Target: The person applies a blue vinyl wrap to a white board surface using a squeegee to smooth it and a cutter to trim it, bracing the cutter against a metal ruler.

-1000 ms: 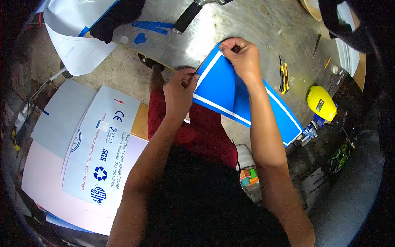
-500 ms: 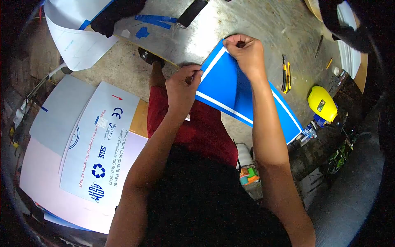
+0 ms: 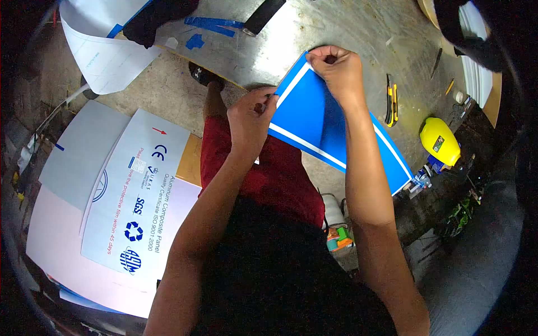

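Observation:
A blue sheet with a white border line [image 3: 305, 115] lies partly on the metal table [image 3: 330, 28] and reaches over its near edge. My left hand [image 3: 249, 120] pinches the sheet's left corner between thumb and fingertips. At the upper corner, my right hand [image 3: 339, 73] pinches the same short edge, its fingers curled. The right forearm crosses over the sheet and hides part of it. Just right of that forearm, a yellow and black cutter knife [image 3: 391, 101] rests on the table.
Blue tape strips [image 3: 213, 25] and a black-handled tool [image 3: 263, 17] lie at the table's back. A yellow container [image 3: 440, 140] stands at the right. Printed composite panels [image 3: 120, 207] are stacked at the left, below a curled white sheet [image 3: 103, 64].
Both hands and the held edge of the blue sheet have shifted very slightly to the right. The grip of both hands looks the same.

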A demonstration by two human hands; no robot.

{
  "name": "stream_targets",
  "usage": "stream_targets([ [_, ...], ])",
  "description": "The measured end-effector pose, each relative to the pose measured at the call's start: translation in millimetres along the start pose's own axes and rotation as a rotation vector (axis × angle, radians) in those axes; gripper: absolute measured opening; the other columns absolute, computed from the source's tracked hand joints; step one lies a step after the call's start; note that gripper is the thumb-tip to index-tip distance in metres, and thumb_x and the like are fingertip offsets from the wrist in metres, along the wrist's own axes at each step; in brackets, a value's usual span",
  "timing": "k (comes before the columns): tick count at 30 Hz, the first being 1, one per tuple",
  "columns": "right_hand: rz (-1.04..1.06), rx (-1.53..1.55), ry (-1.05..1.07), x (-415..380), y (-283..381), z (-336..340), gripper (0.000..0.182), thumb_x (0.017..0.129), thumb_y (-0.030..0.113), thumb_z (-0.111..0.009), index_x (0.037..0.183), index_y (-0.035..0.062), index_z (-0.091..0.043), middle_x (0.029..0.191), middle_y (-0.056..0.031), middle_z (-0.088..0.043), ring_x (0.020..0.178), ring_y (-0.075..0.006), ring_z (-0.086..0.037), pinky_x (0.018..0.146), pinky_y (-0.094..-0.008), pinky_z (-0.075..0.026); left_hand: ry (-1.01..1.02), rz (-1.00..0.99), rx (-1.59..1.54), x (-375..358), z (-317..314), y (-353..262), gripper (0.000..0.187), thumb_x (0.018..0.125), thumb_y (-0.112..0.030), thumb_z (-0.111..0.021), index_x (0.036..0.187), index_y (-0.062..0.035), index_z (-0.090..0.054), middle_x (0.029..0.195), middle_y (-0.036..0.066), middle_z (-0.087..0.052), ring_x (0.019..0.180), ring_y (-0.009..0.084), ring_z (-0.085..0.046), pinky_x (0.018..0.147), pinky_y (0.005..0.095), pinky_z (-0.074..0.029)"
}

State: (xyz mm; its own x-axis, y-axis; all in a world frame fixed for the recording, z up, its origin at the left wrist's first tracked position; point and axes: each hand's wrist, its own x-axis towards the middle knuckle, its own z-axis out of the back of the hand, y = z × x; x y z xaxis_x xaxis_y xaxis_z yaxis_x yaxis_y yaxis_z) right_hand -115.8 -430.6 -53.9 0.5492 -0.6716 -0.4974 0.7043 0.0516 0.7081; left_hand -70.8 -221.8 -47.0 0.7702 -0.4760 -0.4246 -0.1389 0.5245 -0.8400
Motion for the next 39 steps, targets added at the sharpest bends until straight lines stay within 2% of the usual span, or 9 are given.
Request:
stream_targets([
  [7,0.005,-0.023,-0.008,-1,2,0,0.012,0.080,0.013,-0.081,0.085,0.0020,-0.078,0.069,-0.0063,-0.071,0.060,-0.0105,-0.062,0.058,-0.0279,-0.051,-0.009,0.014,0.008,-1,0,-1,0.018,0.089,-0.007,-0.074,0.106,-0.0063,-0.077,0.085,0.007,-0.074,0.067,0.0087,-0.065,0.058,0.0258,-0.051],
  [9,0.036,-0.008,0.013,-2,4,0,0.009,0.086,0.006,-0.077,0.087,-0.0020,-0.075,0.072,-0.0014,-0.068,0.062,-0.0052,-0.057,0.056,-0.0211,-0.046,0.002,0.037,0.004,-1,-1,0,0.017,0.089,-0.008,-0.074,0.105,-0.0056,-0.077,0.084,0.007,-0.074,0.066,0.0086,-0.065,0.058,0.0257,-0.051],
  [13,0.029,-0.010,0.008,-1,3,-1,0.009,0.086,0.006,-0.077,0.087,-0.0020,-0.075,0.073,-0.0019,-0.069,0.062,-0.0056,-0.057,0.056,-0.0213,-0.046,-0.010,0.000,0.024,0,0,-2,0.017,0.089,-0.008,-0.074,0.105,-0.0050,-0.077,0.083,0.007,-0.074,0.066,0.0090,-0.065,0.059,0.0261,-0.051],
  [16,0.033,-0.024,0.005,-1,1,-1,0.009,0.086,0.006,-0.077,0.088,-0.0020,-0.076,0.073,-0.0023,-0.069,0.062,-0.0059,-0.057,0.057,-0.0216,-0.047,0.017,0.057,0.011,0,0,-3,0.017,0.089,-0.009,-0.074,0.105,-0.0046,-0.077,0.082,0.008,-0.074,0.065,0.0104,-0.066,0.059,0.0272,-0.052],
  [18,0.013,-0.027,-0.003,0,0,0,0.013,0.080,0.014,-0.080,0.085,0.0015,-0.078,0.073,-0.0079,-0.073,0.063,-0.0123,-0.065,0.061,-0.0293,-0.053,0.006,0.002,0.055,1,0,-1,0.017,0.089,-0.008,-0.074,0.106,-0.0047,-0.077,0.082,0.008,-0.074,0.066,0.0113,-0.066,0.059,0.0275,-0.052],
  [21,0.033,-0.022,-0.002,1,-1,0,0.012,0.080,0.013,-0.080,0.085,0.0015,-0.078,0.073,-0.0078,-0.073,0.062,-0.0123,-0.065,0.061,-0.0292,-0.053,0.000,0.004,-0.014,0,0,-1,0.017,0.089,-0.008,-0.073,0.106,-0.0047,-0.077,0.083,0.009,-0.074,0.066,0.0113,-0.066,0.059,0.0272,-0.052],
  [31,0.035,-0.010,-0.024,3,-4,-3,0.012,0.079,0.013,-0.081,0.083,0.0022,-0.078,0.071,-0.0065,-0.072,0.063,-0.0116,-0.064,0.060,-0.0280,-0.052,-0.009,-0.029,0.043,1,1,-5,0.018,0.089,-0.008,-0.074,0.106,-0.0054,-0.077,0.085,0.007,-0.075,0.068,0.0108,-0.068,0.060,0.0271,-0.053],
  [33,0.040,0.000,-0.034,3,-5,-3,0.012,0.079,0.013,-0.082,0.084,0.0024,-0.078,0.072,-0.0061,-0.072,0.063,-0.0110,-0.064,0.060,-0.0272,-0.052,0.026,0.039,0.068,1,3,-6,0.019,0.090,-0.015,-0.075,0.107,-0.0078,-0.077,0.091,0.009,-0.076,0.079,0.0156,-0.070,0.073,0.0300,-0.055],
  [39,-0.010,0.019,-0.027,2,-4,-2,0.015,0.079,0.012,-0.083,0.089,0.0026,-0.078,0.075,-0.0048,-0.072,0.064,-0.0107,-0.063,0.060,-0.0258,-0.051,0.055,0.100,0.013,0,3,-4,0.019,0.090,-0.014,-0.075,0.108,-0.0078,-0.076,0.091,0.009,-0.075,0.079,0.0143,-0.069,0.071,0.0290,-0.055],
])
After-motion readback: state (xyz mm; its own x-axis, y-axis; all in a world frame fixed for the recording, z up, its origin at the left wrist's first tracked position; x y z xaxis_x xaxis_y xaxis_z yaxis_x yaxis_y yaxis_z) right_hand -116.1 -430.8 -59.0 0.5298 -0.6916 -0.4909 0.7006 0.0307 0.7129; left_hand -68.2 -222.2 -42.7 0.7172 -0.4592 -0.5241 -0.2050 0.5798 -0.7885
